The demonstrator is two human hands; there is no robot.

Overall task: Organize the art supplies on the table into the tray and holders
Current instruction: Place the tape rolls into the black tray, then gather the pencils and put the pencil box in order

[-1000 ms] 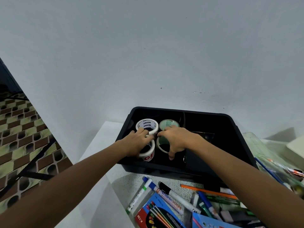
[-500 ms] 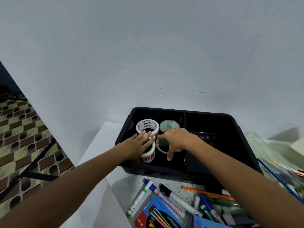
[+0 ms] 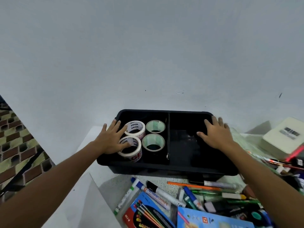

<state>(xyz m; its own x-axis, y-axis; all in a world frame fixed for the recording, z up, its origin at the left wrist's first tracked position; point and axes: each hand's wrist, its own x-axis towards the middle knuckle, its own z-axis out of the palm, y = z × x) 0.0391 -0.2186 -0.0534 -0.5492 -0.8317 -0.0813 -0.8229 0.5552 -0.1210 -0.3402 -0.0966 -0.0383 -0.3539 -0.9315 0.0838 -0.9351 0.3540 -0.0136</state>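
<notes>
Our left hand and right hand rest flat and spread, grasping nothing, on the black tray, probably steadying it beside four tape rolls.

Matt blk plastic tray; speckled tabletop

Home craft corner: white wall, patterned floor tiles, cluttered table.

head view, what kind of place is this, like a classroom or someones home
Probably a home craft or study corner, though a classroom can't be ruled out. A small white table stands against a bare wall, beside a patterned tile floor. On it are a black tray holding tape rolls, and loose markers.
</notes>
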